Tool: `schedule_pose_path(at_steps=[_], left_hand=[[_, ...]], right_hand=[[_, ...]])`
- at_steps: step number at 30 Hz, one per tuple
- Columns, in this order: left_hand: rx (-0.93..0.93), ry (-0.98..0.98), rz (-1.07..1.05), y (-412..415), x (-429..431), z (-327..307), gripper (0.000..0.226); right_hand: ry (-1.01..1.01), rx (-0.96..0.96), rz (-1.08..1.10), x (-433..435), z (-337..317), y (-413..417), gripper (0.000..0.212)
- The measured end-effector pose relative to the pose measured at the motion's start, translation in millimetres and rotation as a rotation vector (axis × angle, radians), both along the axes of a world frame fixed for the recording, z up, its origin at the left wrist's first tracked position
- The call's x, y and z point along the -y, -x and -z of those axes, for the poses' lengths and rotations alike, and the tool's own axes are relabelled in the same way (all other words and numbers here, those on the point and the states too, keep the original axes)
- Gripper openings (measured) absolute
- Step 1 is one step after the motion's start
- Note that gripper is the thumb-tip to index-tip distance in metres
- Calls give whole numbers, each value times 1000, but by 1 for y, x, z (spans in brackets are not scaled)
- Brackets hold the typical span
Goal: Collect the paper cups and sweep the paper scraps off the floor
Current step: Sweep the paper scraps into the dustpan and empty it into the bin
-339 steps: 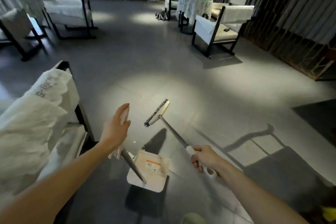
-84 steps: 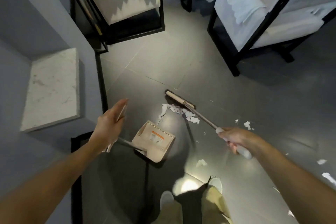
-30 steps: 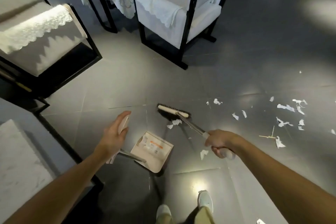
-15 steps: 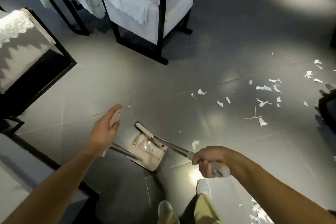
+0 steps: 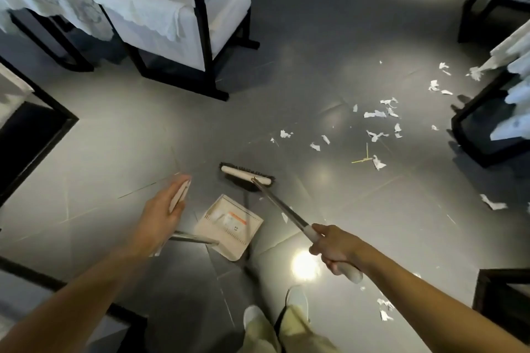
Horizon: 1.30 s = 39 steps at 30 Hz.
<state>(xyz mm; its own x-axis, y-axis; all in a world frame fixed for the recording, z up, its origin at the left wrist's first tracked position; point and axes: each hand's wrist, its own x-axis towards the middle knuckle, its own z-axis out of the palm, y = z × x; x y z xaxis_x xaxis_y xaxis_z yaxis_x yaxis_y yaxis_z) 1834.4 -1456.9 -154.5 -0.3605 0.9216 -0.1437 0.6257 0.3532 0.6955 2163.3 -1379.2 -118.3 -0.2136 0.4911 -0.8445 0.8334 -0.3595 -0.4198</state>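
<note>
Grey tiled floor [image 5: 315, 37], glossy, with lamp glare spots. White paper scraps [image 5: 374, 114] scattered over right half, some reaching dark chair frame [image 5: 476, 152]; few more at lower right. Thin yellow stick [image 5: 362, 160] among them. Broom [image 5: 246, 176] bristles down on tile, just beyond dustpan [image 5: 229, 226]; whether dustpan touches floor unclear. Black-legged armchair [image 5: 183, 23] stands upper left.

torn white paper scraps [image 5: 374, 114] scattered on grey floor [image 5: 286, 66], broom [image 5: 258, 178] just beyond beige dustpan [image 5: 229, 226]

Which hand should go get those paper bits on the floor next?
Probably the right hand: it grips the broom, and most scraps lie on its side. The left hand holds the dustpan handle.
</note>
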Motion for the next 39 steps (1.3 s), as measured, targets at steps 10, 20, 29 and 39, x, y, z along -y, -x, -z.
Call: schedule_pose_path(at_steps=[10, 20, 29, 39], left_hand=[[2, 76, 199, 6, 3, 7, 47], [62, 42, 305, 12, -11, 1, 46], [53, 38, 441, -7, 0, -2, 47], [-18, 12, 774, -129, -13, -5, 47]], right_hand=[[-14, 123, 83, 55, 44, -1, 19], [543, -144, 692, 145, 36, 79, 11], [296, -197, 735, 190, -11, 22, 32], [-14, -84, 938, 232, 33, -92, 31]])
